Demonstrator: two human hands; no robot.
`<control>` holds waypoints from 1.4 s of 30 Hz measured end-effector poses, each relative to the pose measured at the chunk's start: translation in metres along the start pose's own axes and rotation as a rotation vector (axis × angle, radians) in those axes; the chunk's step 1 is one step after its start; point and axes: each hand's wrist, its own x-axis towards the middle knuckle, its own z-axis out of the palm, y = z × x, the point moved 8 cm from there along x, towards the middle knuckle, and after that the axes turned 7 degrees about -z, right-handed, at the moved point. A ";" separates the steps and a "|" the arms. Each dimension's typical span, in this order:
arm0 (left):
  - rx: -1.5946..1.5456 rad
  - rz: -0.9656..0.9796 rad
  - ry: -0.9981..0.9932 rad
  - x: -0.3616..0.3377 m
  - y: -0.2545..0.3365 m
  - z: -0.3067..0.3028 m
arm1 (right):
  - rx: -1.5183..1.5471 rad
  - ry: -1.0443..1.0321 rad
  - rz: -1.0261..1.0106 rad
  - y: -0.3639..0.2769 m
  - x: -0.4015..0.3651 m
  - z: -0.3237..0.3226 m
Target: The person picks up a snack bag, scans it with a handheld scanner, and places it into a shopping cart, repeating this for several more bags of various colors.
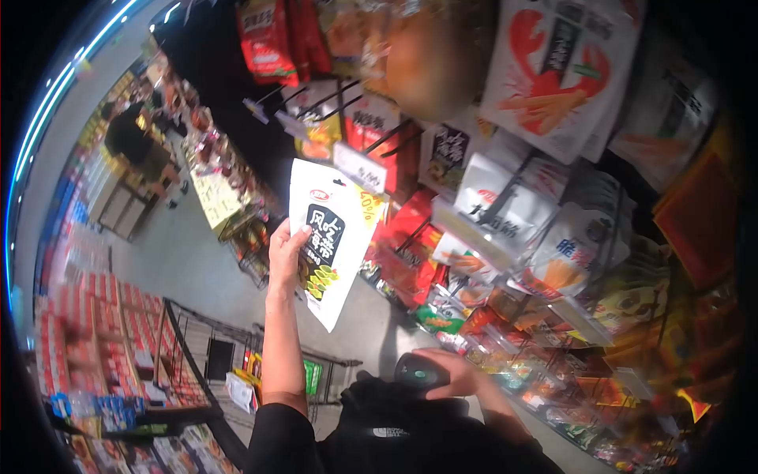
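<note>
My left hand (287, 251) grips a white snack bag (343, 225) by its left edge, with the thumb lying on the front. The bag carries a black label with white characters, a red logo, a yellow "40%" mark and a picture of green pieces. It is held up beside the hanging rack. Lower down, close to my body, my right hand (454, 373) is closed around a dark rounded device (417, 371) with a small green mark. What kind of device it is, I cannot make out.
Snack bags (545, 79) hang on hooks along the right, with price tags (360, 167) sticking out. A wire shopping cart (229, 340) holding a few packets stands at lower left. Shelves of red packages (95, 340) lie beyond it. Another person (134, 138) is farther down the aisle.
</note>
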 end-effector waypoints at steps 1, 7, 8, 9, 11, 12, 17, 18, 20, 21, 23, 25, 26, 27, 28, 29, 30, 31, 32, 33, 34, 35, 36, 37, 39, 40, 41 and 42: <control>-0.005 -0.013 0.027 -0.005 -0.007 -0.013 | 0.011 0.001 0.015 0.001 0.003 0.002; -1.095 -0.277 -0.342 -0.076 -0.076 -0.029 | 0.236 0.036 0.023 -0.048 0.043 0.002; -1.216 -0.347 -0.429 -0.090 -0.084 -0.025 | 0.365 0.112 0.070 -0.042 0.049 0.006; -1.337 -0.417 -0.520 -0.103 -0.093 -0.023 | 0.491 0.193 0.123 -0.033 0.053 0.012; -1.337 -0.437 -0.518 -0.123 -0.100 -0.023 | 0.672 0.361 0.048 -0.037 0.077 0.026; -1.357 -0.446 -0.568 -0.131 -0.104 -0.023 | 0.666 0.364 0.052 -0.039 0.090 0.034; -1.307 -0.576 -0.477 -0.162 -0.089 -0.054 | 0.582 0.373 0.046 -0.074 0.161 0.077; -1.319 -0.591 -0.465 -0.165 -0.080 -0.062 | 0.589 0.316 0.086 -0.087 0.175 0.087; -1.424 -0.640 -0.467 -0.169 -0.099 -0.085 | 0.607 0.216 0.124 -0.089 0.187 0.106; -1.507 -0.668 -0.482 -0.172 -0.108 -0.093 | 0.619 0.130 0.127 -0.090 0.192 0.117; -1.332 -0.620 -0.325 -0.167 -0.134 -0.117 | 0.560 0.065 0.118 -0.077 0.200 0.133; -1.366 -0.447 -0.475 -0.161 -0.126 -0.128 | 0.239 -0.019 0.132 -0.078 0.210 0.146; -1.415 -0.434 -0.463 -0.160 -0.129 -0.133 | -0.029 -0.147 0.050 -0.090 0.216 0.153; -1.430 -0.424 -0.448 -0.159 -0.132 -0.139 | -0.030 -0.166 0.058 -0.095 0.219 0.159; -1.416 -0.388 -0.468 -0.157 -0.133 -0.145 | -0.047 -0.221 0.094 -0.098 0.221 0.170; -1.399 -0.352 -0.489 -0.154 -0.133 -0.151 | -0.065 -0.273 0.126 -0.098 0.222 0.180; -1.436 -0.345 -0.468 -0.151 -0.137 -0.157 | -0.104 -0.291 0.118 -0.093 0.221 0.185; -1.441 -0.338 -0.460 -0.146 -0.145 -0.161 | -0.105 -0.301 0.120 -0.095 0.223 0.189; -1.463 -0.295 -0.502 -0.142 -0.150 -0.165 | -0.174 -0.336 0.140 -0.097 0.224 0.193; -1.484 -0.251 -0.545 -0.139 -0.152 -0.169 | -0.243 -0.368 0.159 -0.097 0.225 0.195; -1.474 -0.231 -0.527 -0.136 -0.151 -0.173 | -0.245 -0.372 0.159 -0.097 0.224 0.196; -1.476 -0.227 -0.527 -0.133 -0.152 -0.175 | -0.269 -0.378 0.181 -0.096 0.223 0.195; -1.496 -0.203 -0.539 -0.130 -0.150 -0.177 | -0.295 -0.384 0.203 -0.094 0.221 0.194; -1.515 -0.178 -0.550 -0.128 -0.147 -0.178 | -0.299 -0.387 0.203 -0.094 0.220 0.194; -1.497 -0.155 -0.528 -0.127 -0.143 -0.179 | -0.287 -0.377 0.146 -0.098 0.220 0.194; -1.494 -0.143 -0.532 -0.126 -0.142 -0.180 | -0.288 -0.380 0.146 -0.100 0.219 0.194; -1.490 -0.131 -0.536 -0.126 -0.141 -0.180 | -0.300 -0.381 0.153 -0.101 0.219 0.193; -1.491 -0.130 -0.535 -0.126 -0.141 -0.179 | -0.312 -0.380 0.160 -0.102 0.219 0.193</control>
